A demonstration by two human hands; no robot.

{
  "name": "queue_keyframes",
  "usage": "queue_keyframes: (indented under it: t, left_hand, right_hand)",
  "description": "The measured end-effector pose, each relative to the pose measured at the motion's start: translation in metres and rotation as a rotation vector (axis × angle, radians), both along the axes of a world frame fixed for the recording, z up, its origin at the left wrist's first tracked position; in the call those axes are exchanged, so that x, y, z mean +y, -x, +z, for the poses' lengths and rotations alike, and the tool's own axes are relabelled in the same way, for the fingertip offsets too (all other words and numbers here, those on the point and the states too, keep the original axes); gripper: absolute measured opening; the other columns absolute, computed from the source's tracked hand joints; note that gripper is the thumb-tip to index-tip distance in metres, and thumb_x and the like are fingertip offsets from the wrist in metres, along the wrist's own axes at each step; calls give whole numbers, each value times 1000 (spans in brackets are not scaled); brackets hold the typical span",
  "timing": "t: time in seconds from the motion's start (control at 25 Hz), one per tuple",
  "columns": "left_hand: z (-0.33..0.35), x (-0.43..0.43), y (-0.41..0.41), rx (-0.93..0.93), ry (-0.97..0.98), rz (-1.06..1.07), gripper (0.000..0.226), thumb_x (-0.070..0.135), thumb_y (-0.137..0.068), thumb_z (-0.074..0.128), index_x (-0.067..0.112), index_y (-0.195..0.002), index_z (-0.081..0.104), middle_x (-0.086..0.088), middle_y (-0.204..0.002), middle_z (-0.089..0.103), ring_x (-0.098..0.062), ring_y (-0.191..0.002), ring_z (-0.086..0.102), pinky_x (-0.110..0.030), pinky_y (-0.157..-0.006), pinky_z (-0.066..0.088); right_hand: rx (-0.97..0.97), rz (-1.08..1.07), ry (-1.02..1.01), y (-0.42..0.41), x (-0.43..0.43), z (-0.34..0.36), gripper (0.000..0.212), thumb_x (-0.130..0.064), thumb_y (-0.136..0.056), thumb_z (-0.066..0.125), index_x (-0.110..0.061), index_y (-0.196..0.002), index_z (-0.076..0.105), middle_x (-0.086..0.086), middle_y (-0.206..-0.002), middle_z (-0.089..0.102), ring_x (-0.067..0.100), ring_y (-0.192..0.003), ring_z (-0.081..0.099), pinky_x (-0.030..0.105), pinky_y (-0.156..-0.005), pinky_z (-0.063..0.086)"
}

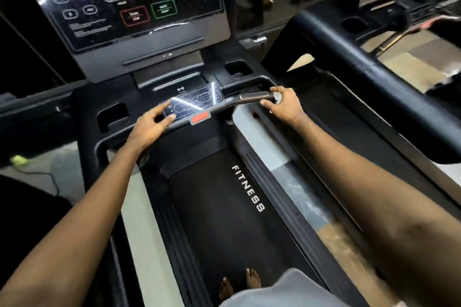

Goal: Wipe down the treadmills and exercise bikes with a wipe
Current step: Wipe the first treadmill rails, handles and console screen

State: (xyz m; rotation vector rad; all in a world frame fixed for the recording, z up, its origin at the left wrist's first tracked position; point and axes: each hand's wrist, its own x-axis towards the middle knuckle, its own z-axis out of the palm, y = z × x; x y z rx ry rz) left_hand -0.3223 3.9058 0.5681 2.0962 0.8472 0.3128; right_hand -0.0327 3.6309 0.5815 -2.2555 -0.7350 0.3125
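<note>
early in wiping the treadmill [212, 207]
mid-frame, right hand [284, 104] pinches wipe [277, 96]; left hand [152, 123] fingers spread; most seems left.

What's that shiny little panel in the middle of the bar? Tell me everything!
The small panel is dark and glossy, with faint white button outlines and a bright light streak. It sits on the crossbar, below the big console and above a red tab. The left hand touches its left edge with fingertips.
</note>
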Motion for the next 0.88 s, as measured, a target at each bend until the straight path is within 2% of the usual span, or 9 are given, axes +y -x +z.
queue_keyframes:
  t: [0.24, 0.4, 0.52, 0.64, 0.88]
  left_hand:
    - [24, -34, -112, -26, -81, -184, 56, 49, -91, 65, 46, -144, 48, 9, -143, 54, -10, -133, 48, -34, -116, 34]
    - [23, -54, -180, -36, -86, -325, 53, 43, -94, 66, 44, -144, 49, -2, -144, 56, -18, -133, 50, -29, -109, 36]
    - [19, -62, -238, -25, -78, -468, 55, 43, -94, 66, 43, -145, 48, 4, -146, 54, -13, -135, 48, -30, -114, 34]
    - [12, -68, -294, -13, -68, -628, 57, 44, -92, 68, 44, -145, 48, 8, -146, 54, -9, -137, 47, -33, -117, 34]
    - [-5, -108, -371, 21, -40, -852, 56, 40, -93, 68, 45, -145, 48, 9, -140, 54, -8, -133, 47, -31, -114, 35]
  right_hand:
    - [10, -177, -14, -59, -91, 12, 63, -35, -86, 75, -5, -137, 55, 20, -135, 58, 26, -126, 55, 22, -99, 38]
    - [39, -324, -33, -75, -131, 5, 61, -34, -87, 75, -6, -138, 54, 22, -135, 56, 27, -126, 56, 24, -101, 39]
    - [58, -442, -27, -92, -155, -7, 62, -35, -86, 76, -7, -137, 55, 22, -125, 64, 24, -125, 58, 21, -97, 37]
    - [81, -587, -13, -101, -180, -17, 61, -38, -85, 76, -11, -135, 56, 20, -123, 65, 23, -122, 60, 20, -95, 37]
    - [100, -796, 69, -83, -219, -48, 57, -38, -84, 75, -14, -134, 59, 16, -134, 57, 24, -127, 53, 27, -106, 37]
